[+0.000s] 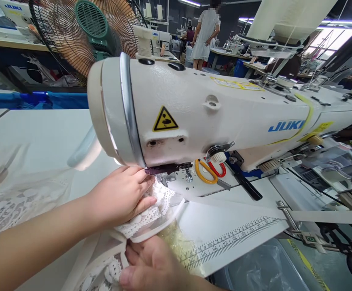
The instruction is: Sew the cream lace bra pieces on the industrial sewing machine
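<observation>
White lace fabric lies under the head of a white sewing machine. My left hand rests flat on the lace close to the needle area, fingers stretched toward the machine and thumb apart. The fingertips are partly hidden beneath the machine head. Lower down, my right hand is closed on the edge of the same fabric, thumb against curled fingers, where a narrow pale band runs along the lace. The needle itself is hidden from me.
Yellow-handled scissors and a red-handled tool lie behind the needle area. A printed ruler runs along the table's front edge. More lace spreads at left. A fan and a person are beyond.
</observation>
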